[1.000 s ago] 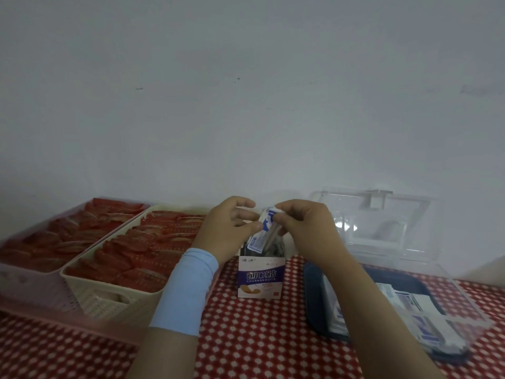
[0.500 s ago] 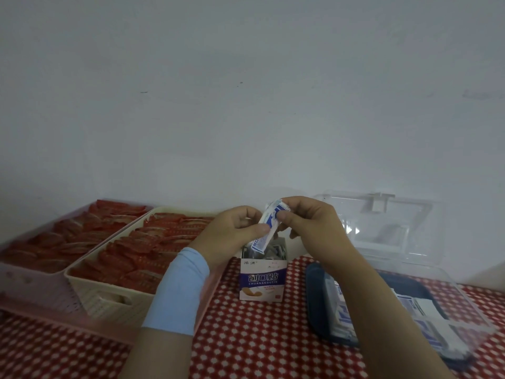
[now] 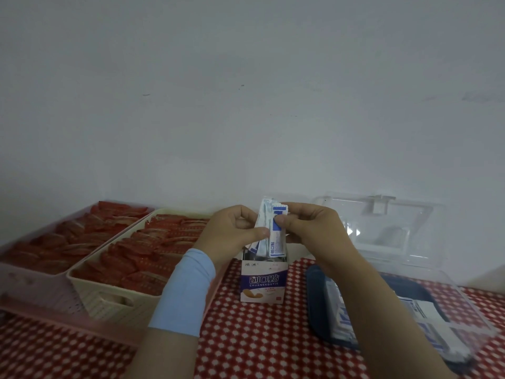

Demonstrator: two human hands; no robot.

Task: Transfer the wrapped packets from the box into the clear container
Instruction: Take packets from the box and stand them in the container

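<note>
A small white and purple box (image 3: 263,283) stands open on the checked tablecloth at the centre. Just above its mouth, my left hand (image 3: 229,233) and my right hand (image 3: 308,231) both pinch a small bunch of white and blue wrapped packets (image 3: 272,231), held upright between the fingertips. The clear container (image 3: 461,305) lies to the right with its lid (image 3: 382,225) tipped back against the wall. Several more packets (image 3: 420,310) lie inside it, partly hidden by my right forearm.
A dark blue tray (image 3: 314,296) sits under the clear container. On the left, a cream basket (image 3: 90,294) and a pink basket (image 3: 35,283) hold rows of red wrapped items. A pale wall rises right behind the table.
The packets have come up higher out of the box and now stand more upright between both hands. The view has tilted slightly.
</note>
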